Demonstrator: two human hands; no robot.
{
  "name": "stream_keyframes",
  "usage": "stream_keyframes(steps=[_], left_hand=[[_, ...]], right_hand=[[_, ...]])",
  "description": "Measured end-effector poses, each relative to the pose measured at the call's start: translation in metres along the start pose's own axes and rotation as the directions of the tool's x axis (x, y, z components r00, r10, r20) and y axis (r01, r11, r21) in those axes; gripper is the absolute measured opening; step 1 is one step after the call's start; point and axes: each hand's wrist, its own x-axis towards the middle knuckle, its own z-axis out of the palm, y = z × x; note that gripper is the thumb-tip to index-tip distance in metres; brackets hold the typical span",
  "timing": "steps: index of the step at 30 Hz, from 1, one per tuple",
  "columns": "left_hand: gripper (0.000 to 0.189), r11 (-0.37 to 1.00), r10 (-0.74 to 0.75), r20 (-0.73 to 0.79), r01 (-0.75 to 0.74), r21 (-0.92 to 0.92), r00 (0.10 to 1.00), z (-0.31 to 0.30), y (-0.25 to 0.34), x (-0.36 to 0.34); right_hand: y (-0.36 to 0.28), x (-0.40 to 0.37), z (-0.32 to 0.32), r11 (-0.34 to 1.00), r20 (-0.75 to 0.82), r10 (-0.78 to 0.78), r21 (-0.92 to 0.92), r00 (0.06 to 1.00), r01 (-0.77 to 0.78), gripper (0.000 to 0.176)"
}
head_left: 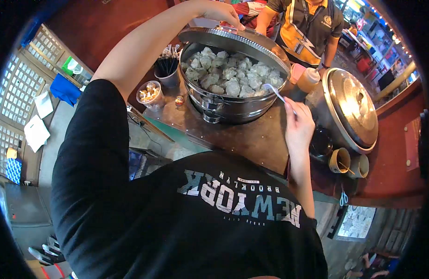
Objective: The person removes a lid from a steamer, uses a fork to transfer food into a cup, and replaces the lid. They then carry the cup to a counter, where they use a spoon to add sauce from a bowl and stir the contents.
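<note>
A round metal steamer pot [233, 108] stands on the counter, filled with several pale, crinkled dumplings [232, 86]. Its metal lid [242, 41] is tilted up along the far side. My left hand [219, 12] reaches across to the top of the lid, its fingers closed on it; the exact grip is partly hidden. In my right hand [299, 124], closed at the pot's right side, is a slim light-coloured fork [276, 92]. The fork's tip is over the pot's right rim, near the dumplings.
Left of the pot are a tub of wrapped pieces [150, 95], a small jar [179, 101] and a container of sticks [168, 69]. A sauce bottle [308, 80], a big lidded pot [351, 107] and two cups [340, 160] stand right. A person [307, 28] stands across the counter.
</note>
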Motion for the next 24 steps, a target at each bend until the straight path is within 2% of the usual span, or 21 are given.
stream_keyframes(steps=[2,5,7,9,10,12,13,16,17,19,22,24], left_hand=[[0.05,0.999,-0.031,-0.043,0.03,-0.014,0.999,0.003,0.012,-0.01],[0.05,0.999,-0.043,-0.025,0.042,-0.003,0.999,0.002,0.013,-0.009],[0.051,0.999,-0.032,0.031,0.033,-0.04,0.999,0.003,-0.002,0.002],[0.053,0.996,0.051,-0.147,-0.04,0.082,0.988,0.018,-0.015,0.014],[0.055,0.987,0.099,-0.228,-0.066,0.147,0.969,0.022,-0.019,0.018],[0.056,0.99,0.103,-0.209,-0.08,0.116,0.973,0.023,-0.025,0.021],[0.057,0.991,0.105,-0.201,-0.086,0.101,0.974,0.022,-0.026,0.021],[0.055,0.992,0.081,-0.163,-0.063,0.113,0.983,0.022,-0.025,0.022],[0.054,0.995,0.087,-0.144,-0.078,0.067,0.986,0.023,-0.025,0.021],[0.054,0.994,0.103,-0.107,-0.107,-0.024,0.989,0.025,-0.023,0.017],[0.048,0.997,0.061,-0.158,-0.054,0.049,0.985,0.025,-0.018,0.013],[0.045,0.998,0.061,-0.153,-0.059,0.014,0.986,0.026,-0.023,0.017]], right_hand=[[0.01,0.017,0.018,0.988,0.046,-0.113,-0.096,0.993,0.117,0.013],[0.023,0.029,0.04,0.978,0.09,-0.16,-0.119,0.983,0.17,0.014],[0.034,0.033,0.05,0.989,0.124,-0.125,-0.065,0.984,0.134,0.014],[0.04,0.037,0.052,0.996,0.11,-0.093,0.0,0.99,0.094,0.016],[0.041,0.038,0.051,0.998,0.092,-0.006,0.06,0.996,0.001,0.016],[0.044,0.038,0.046,0.966,0.074,0.173,0.181,0.982,-0.184,0.018],[0.049,0.036,0.048,0.954,0.031,0.193,0.227,0.981,-0.195,0.02],[0.045,0.029,0.045,0.857,0.026,0.4,0.344,0.916,-0.384,0.02],[0.042,0.025,0.046,0.831,0.004,0.38,0.437,0.925,-0.343,0.02],[0.031,0.019,0.047,0.803,0.027,0.402,0.47,0.915,-0.366,0.019],[0.024,0.013,0.061,0.755,0.09,0.345,0.565,0.934,-0.333,0.024],[0.018,0.014,0.059,0.833,0.195,0.273,0.442,0.942,-0.333,0.025]])
